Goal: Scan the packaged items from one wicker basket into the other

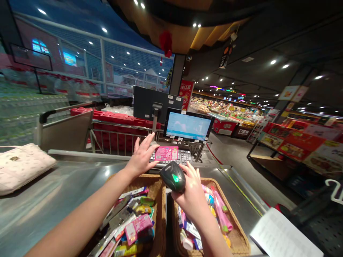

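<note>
My left hand [142,156] is stretched out over the keyboard [185,156], fingers apart, its tips beside a flat pink packet [166,153]. That packet lies over the keys; whether the fingertips touch it I cannot tell. A black barcode scanner [173,175] with a green light is in my right hand [193,187], above the gap between two wicker baskets. Small colourful packets, one of them pink [138,227], fill the left basket [160,214]. The right basket [242,232] holds a pink tube-shaped item [222,210] and several small packs, partly hidden by my forearm.
Behind the keyboard stand a lit screen [189,125] and a dark monitor back [146,103]. A pale handbag [23,166] rests on the metal counter [69,189] at left. White papers [281,232] lie at right. A shopping cart [118,141] stands beyond the counter.
</note>
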Demonstrator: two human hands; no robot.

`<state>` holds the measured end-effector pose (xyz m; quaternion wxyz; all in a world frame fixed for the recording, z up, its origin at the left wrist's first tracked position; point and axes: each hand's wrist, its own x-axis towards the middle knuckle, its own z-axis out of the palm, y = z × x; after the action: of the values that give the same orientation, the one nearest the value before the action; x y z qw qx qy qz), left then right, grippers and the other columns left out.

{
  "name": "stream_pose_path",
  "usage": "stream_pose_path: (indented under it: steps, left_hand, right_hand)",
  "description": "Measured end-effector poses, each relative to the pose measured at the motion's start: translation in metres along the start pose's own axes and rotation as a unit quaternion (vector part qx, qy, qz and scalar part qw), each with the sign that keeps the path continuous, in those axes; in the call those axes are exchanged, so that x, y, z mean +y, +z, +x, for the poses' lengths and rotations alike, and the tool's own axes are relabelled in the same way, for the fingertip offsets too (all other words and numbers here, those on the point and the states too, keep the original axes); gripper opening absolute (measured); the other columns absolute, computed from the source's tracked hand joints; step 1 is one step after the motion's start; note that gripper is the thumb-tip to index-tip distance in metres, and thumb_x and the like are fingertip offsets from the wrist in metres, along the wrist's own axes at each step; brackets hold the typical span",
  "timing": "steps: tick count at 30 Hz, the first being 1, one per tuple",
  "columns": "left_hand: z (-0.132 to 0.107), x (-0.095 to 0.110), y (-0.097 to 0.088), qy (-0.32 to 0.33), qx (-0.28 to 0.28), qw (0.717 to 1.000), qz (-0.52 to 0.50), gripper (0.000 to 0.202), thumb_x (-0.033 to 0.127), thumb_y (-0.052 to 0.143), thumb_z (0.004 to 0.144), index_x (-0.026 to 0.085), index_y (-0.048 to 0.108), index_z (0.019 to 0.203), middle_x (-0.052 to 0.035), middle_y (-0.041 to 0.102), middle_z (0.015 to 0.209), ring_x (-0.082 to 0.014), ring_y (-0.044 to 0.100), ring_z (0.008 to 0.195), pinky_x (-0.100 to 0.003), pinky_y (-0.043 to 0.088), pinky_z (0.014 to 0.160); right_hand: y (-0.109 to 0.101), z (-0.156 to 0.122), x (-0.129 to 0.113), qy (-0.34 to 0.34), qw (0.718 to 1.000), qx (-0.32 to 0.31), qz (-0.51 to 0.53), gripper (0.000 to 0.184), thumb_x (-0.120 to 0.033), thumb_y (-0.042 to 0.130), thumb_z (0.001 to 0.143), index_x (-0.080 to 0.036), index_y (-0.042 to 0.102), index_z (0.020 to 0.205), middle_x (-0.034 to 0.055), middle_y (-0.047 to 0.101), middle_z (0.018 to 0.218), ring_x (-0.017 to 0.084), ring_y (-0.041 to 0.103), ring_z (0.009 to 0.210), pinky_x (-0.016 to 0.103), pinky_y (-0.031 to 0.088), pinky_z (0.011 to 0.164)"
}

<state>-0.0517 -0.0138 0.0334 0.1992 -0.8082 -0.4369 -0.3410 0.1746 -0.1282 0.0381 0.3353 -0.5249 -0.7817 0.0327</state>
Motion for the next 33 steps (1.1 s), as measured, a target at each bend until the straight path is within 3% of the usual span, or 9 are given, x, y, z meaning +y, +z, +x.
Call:
stream_pose_path:
  steps: [11, 20, 33]
  left_hand:
    - [-0.019, -0.019, -0.009, -0.010, -0.010, 1.000, 0.012, 0.050, 0.037, 0.069, 0.078, 0.018, 0.055, 0.123, -0.0182, 0.020, 0.160, -0.0318, 0.023, 0.148, -0.059, 0.008, 0.119]
    - [-0.056, -0.035, -0.003, -0.034, -0.051, 0.998, -0.008, 0.048, 0.037, 0.068, 0.077, 0.019, 0.057, 0.120, -0.0180, 0.023, 0.160, -0.0333, 0.026, 0.146, -0.062, 0.008, 0.118]
    - [-0.144, -0.047, 0.039, -0.019, -0.220, 0.975, -0.036, 0.046, 0.040, 0.067, 0.080, 0.018, 0.057, 0.119, -0.0189, 0.021, 0.160, -0.0344, 0.020, 0.148, -0.063, 0.008, 0.117]
  right_hand:
    - [0.011, -0.001, -0.016, -0.001, 1.000, -0.019, 0.005, 0.054, -0.014, 0.057, 0.067, -0.023, 0.064, 0.120, 0.0106, 0.054, 0.138, 0.040, 0.028, 0.144, 0.071, 0.015, 0.113]
    - [0.026, -0.003, -0.017, 0.005, 1.000, -0.024, 0.006, 0.045, -0.018, 0.060, 0.070, -0.020, 0.065, 0.115, 0.0132, 0.055, 0.137, 0.040, 0.030, 0.143, 0.071, 0.018, 0.113]
    - [0.055, -0.002, -0.017, 0.004, 0.999, -0.046, 0.018, 0.048, -0.015, 0.059, 0.066, -0.022, 0.066, 0.113, 0.0109, 0.058, 0.135, 0.040, 0.033, 0.142, 0.069, 0.022, 0.112]
